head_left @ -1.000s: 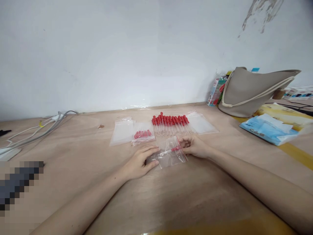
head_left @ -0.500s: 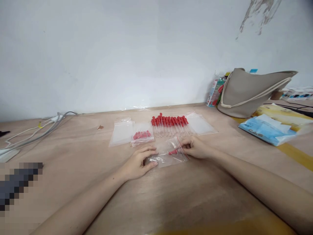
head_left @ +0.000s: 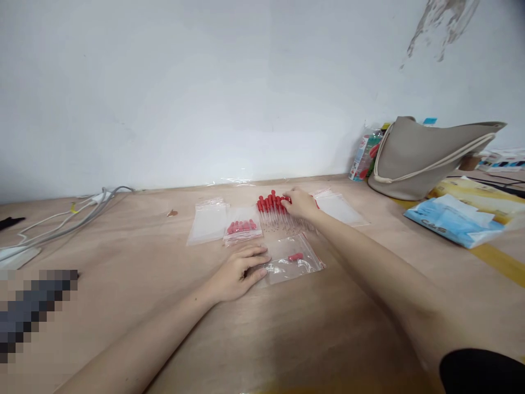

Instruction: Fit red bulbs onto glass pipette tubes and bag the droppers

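My left hand (head_left: pixel 237 271) lies flat, fingers spread, on the left end of a clear zip bag (head_left: pixel 292 265) that holds one red-capped dropper (head_left: pixel 295 256). My right hand (head_left: pixel 300 203) has reached to the far row of red-capped glass droppers (head_left: pixel 274 210) and rests on their red ends, fingers curled over them; whether it grips one is hidden. Left of the row lies a filled bag of droppers (head_left: pixel 241 229), and beside that a stack of empty zip bags (head_left: pixel 207 221).
More empty bags (head_left: pixel 342 208) lie right of the dropper row. A grey tote bag (head_left: pixel 426 156), a blue tissue pack (head_left: pixel 453 220) and bottles (head_left: pixel 364 153) stand at the right. Grey and white cables (head_left: pixel 61 219) run along the left by the wall.
My right hand left the mouth of the near bag and reached forward onto the dropper row. One dropper now lies inside that bag. My left hand stayed put.
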Tool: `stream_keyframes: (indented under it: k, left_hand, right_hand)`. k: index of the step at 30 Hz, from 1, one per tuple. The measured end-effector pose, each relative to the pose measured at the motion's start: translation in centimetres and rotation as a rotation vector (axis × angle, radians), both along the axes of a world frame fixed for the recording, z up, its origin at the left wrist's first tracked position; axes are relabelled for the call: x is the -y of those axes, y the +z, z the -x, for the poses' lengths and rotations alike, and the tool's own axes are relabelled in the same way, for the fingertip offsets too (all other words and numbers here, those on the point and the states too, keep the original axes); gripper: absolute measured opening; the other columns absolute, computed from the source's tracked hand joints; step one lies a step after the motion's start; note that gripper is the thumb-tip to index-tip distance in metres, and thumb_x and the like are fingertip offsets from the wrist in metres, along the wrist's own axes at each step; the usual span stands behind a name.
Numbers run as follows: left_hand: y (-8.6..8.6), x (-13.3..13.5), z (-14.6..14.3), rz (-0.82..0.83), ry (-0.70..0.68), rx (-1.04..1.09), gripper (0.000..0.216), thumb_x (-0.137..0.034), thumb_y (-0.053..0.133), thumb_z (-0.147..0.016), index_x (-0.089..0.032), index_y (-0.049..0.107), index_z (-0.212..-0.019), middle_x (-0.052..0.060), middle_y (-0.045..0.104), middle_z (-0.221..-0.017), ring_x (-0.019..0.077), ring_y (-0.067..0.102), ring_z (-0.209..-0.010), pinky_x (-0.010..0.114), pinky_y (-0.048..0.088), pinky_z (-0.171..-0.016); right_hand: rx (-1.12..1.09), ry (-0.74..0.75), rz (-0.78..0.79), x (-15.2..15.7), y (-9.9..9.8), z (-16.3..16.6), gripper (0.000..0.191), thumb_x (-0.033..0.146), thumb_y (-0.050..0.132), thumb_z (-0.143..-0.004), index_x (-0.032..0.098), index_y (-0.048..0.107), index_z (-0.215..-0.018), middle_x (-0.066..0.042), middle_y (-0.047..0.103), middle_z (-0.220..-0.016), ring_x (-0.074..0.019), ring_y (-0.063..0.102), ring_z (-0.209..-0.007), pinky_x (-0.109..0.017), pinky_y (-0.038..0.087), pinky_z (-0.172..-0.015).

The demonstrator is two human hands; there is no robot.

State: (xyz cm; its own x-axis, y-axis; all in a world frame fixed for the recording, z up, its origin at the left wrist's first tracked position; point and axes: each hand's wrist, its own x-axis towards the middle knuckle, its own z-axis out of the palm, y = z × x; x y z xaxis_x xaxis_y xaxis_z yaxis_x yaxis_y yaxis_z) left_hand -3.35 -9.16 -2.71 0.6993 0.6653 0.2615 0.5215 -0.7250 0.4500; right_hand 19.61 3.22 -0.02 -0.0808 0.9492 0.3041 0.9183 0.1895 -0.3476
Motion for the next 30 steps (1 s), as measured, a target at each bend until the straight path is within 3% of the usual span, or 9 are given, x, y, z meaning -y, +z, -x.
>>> stream_keyframes:
  k: [3,10,13,17,20,25,30]
  left_hand:
    - [0.0,0.1,0.0,-0.006,-0.008,-0.008,0.033,-0.032,0.047,-0.087,-0.024,0.056,-0.117,0.007,0.051,-0.127,0.0217,0.046,-0.118,0.041,0.039,-0.099]
    - [0.0,0.0,0.0,-0.004,-0.005,0.000,0.033,-0.032,0.047,-0.086,-0.024,0.057,-0.117,0.007,0.051,-0.126,0.0218,0.046,-0.118,0.041,0.039,-0.099]
    - [0.0,0.0,0.0,0.012,0.009,-0.005,0.033,-0.033,0.047,-0.086,-0.025,0.056,-0.117,0.007,0.051,-0.127,0.0212,0.045,-0.119,0.040,0.038,-0.100]
    - [-0.1,0.0,0.0,0.022,0.009,0.001,0.033,-0.033,0.048,-0.086,-0.025,0.056,-0.117,0.006,0.050,-0.128,0.0211,0.045,-0.119,0.040,0.038,-0.100]
    - [-0.1,-0.1,0.0,0.015,0.001,0.014,0.033,-0.032,0.049,-0.086,-0.025,0.056,-0.117,0.007,0.050,-0.127,0.0214,0.046,-0.118,0.040,0.039,-0.099]
    - [0.0,-0.1,0.0,0.002,-0.003,0.009,0.033,-0.032,0.048,-0.086,-0.024,0.056,-0.117,0.007,0.050,-0.128,0.0219,0.046,-0.118,0.042,0.039,-0.098]
    - [0.2,0.0,-0.1,0.003,0.005,0.000,0.033,-0.033,0.048,-0.086,-0.025,0.056,-0.117,0.007,0.051,-0.127,0.0219,0.045,-0.118,0.042,0.038,-0.099]
  right_hand:
    - [-0.017,-0.014,0.051,-1.3,-0.2,1.1,0.027,0.034,0.046,-0.082,0.021,0.064,-0.096,-0.011,0.052,-0.114,-0.0240,0.055,-0.094,-0.036,0.040,-0.081]
    - [-0.211,0.005,0.041,-3.0,-0.5,1.0,0.020,0.028,0.057,-0.074,0.017,0.063,-0.089,-0.009,0.057,-0.106,-0.0191,0.055,-0.092,-0.031,0.040,-0.082]
    - [-0.334,-0.008,-0.004,-2.8,-0.2,0.3,0.022,0.030,0.051,-0.077,0.015,0.057,-0.093,-0.007,0.060,-0.098,-0.0154,0.056,-0.089,-0.028,0.042,-0.077]
    - [-0.695,0.008,-0.114,-0.6,-0.3,-1.7,0.025,0.033,0.041,-0.082,0.016,0.044,-0.099,-0.003,0.061,-0.082,-0.0108,0.057,-0.068,-0.024,0.044,-0.061]
    - [-1.059,-0.018,-0.200,2.6,-1.1,-3.9,0.024,0.037,0.047,-0.076,0.021,0.039,-0.092,0.003,0.056,-0.065,-0.0091,0.050,-0.050,-0.022,0.040,-0.049]
    - [-1.228,-0.124,-0.104,7.2,-3.1,-6.3,0.032,0.041,0.056,-0.069,0.023,0.035,-0.085,0.005,0.053,-0.063,-0.0072,0.045,-0.044,-0.019,0.034,-0.040]
    - [-1.311,-0.068,0.040,8.8,-4.0,-5.9,0.035,0.044,0.058,-0.069,0.025,0.033,-0.084,0.005,0.052,-0.066,-0.0093,0.053,-0.049,-0.023,0.043,-0.045]
